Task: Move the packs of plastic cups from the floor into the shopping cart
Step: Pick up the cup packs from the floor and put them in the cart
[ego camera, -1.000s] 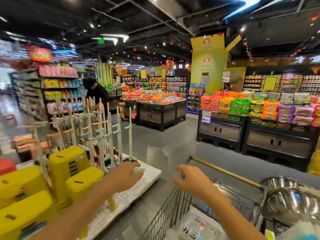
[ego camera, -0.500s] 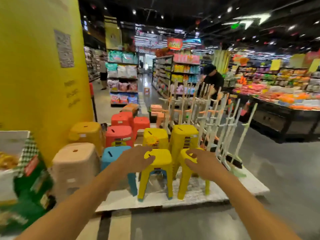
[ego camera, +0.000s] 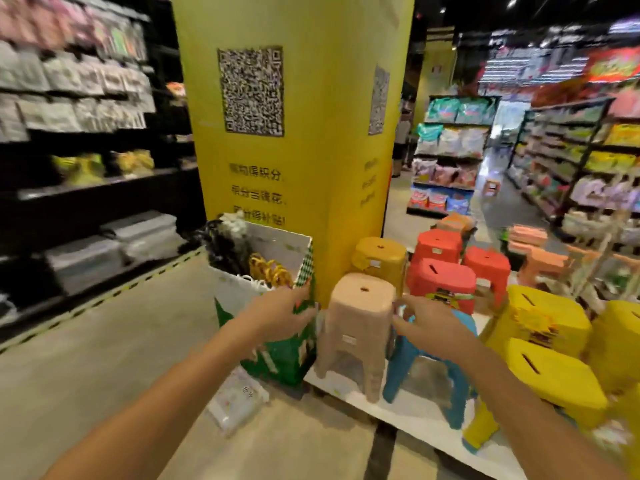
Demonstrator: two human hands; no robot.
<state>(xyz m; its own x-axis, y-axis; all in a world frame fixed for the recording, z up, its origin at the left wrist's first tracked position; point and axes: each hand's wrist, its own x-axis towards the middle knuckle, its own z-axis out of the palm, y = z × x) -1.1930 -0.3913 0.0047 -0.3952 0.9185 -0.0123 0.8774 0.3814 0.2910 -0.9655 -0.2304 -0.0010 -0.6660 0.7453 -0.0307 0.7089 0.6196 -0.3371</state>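
1. One pack of plastic cups [ego camera: 237, 400] is seen, wrapped in clear, glossy film with whitish contents showing through. Single cups cannot be made out through the blur.
2. A small pale label with dark characters is carried on its upper face, toward the far end.
3. The pack is laid flat on the beige floor [ego camera: 86, 393], its long side set diagonally.
4. Its far end is placed just beside the base of a green-and-white carton [ego camera: 277, 362], left of a white platform [ego camera: 408, 410].
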